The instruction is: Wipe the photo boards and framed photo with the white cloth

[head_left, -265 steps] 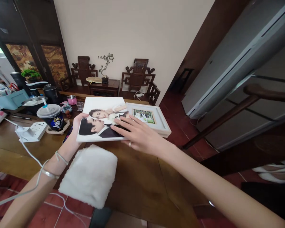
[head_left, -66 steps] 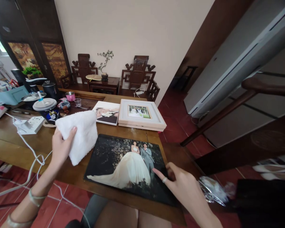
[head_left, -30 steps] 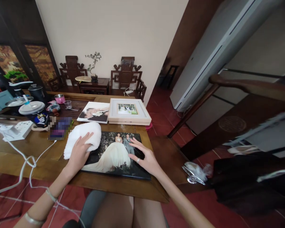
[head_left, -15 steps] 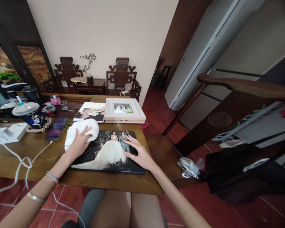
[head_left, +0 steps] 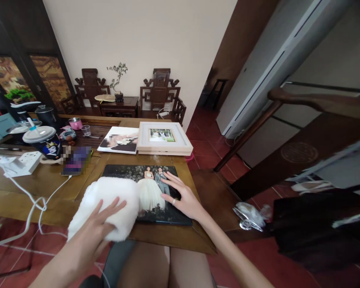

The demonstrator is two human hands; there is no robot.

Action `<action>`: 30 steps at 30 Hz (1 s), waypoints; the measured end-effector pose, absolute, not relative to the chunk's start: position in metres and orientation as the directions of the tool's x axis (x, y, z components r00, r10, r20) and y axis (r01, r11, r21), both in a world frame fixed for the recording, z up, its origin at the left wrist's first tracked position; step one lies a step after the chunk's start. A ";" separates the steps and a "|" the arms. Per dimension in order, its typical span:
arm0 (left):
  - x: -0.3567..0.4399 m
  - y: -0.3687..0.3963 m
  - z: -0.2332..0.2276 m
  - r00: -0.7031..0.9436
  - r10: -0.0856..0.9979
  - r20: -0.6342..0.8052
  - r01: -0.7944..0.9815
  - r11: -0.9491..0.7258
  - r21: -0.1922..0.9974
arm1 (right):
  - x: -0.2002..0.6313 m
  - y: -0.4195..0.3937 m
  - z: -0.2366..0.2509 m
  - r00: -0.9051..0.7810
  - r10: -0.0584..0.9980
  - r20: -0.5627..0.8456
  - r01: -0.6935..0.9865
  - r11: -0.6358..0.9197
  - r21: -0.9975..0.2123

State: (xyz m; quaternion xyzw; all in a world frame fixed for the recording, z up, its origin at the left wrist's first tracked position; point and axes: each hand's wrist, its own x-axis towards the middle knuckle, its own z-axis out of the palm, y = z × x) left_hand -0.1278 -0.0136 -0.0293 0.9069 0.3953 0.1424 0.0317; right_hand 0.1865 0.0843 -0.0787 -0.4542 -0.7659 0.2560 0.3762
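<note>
A dark wedding photo panel lies flat near the front edge of the wooden table. My left hand grips a folded white towel with the fingers laid across its top and the thumb tucked at its side. The towel covers the panel's lower left part and hangs past the table's front edge. On the right side of the panel rests my right hand, fingers stretched and spread, with a ring on one finger. It holds nothing.
Behind the panel are a framed photo and a white-edged photo print. Further left are a phone on a cable, a lidded cup with a straw and a white power strip. A wooden chair stands at the right.
My left hand has drawn the towel from the panel's upper left corner down to its lower left and front edge. My right hand stays on the panel's right side. The view has shifted slightly.
</note>
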 end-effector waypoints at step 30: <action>-0.119 0.020 -0.027 0.614 0.779 0.129 0.758 -0.627 0.179 | 0.186 0.086 -0.081 -0.320 0.878 0.357 0.515 0.477 -0.712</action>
